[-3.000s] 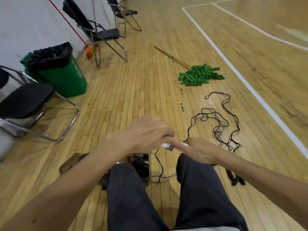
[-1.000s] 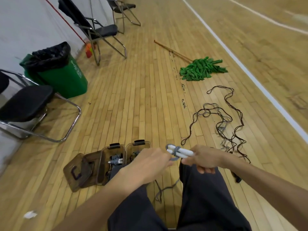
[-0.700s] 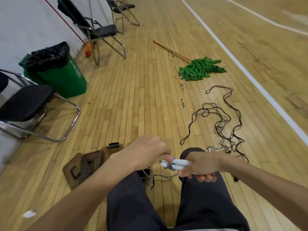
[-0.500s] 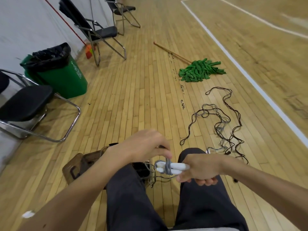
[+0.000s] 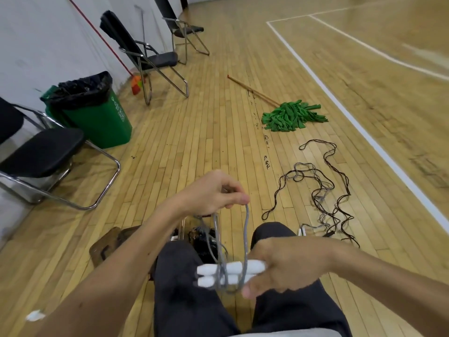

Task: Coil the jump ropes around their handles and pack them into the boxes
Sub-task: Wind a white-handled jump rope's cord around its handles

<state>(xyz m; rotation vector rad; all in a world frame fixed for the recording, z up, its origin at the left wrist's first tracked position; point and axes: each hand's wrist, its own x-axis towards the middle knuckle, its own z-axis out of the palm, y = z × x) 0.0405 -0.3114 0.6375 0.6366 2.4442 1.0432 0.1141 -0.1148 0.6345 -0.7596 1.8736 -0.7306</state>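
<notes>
Two white handles [image 5: 210,273] sit side by side gripped in the right hand [image 5: 286,266] above the lap [image 5: 184,305], one grey rope [image 5: 246,229] wound round them and pinched higher by the left hand [image 5: 211,193].

Two white handles [image 5: 227,273] lie side by side, horizontal, free ends pointing left, gripped at their right end by the right hand [image 5: 286,268]; grey rope [image 5: 246,235] is wound a few turns round both handles near the middle; one strand runs straight up from the wraps to the left hand [image 5: 213,193], which pinches it above; slack strands hang down beside it; brown translucent boxes [image 5: 109,244] sit open on the floor ahead of the knees, partly hidden, contents dark and unclear; loose ropes [image 5: 323,188], dark and grey, lie tangled on the floor to the right, uncoiled.
</notes>
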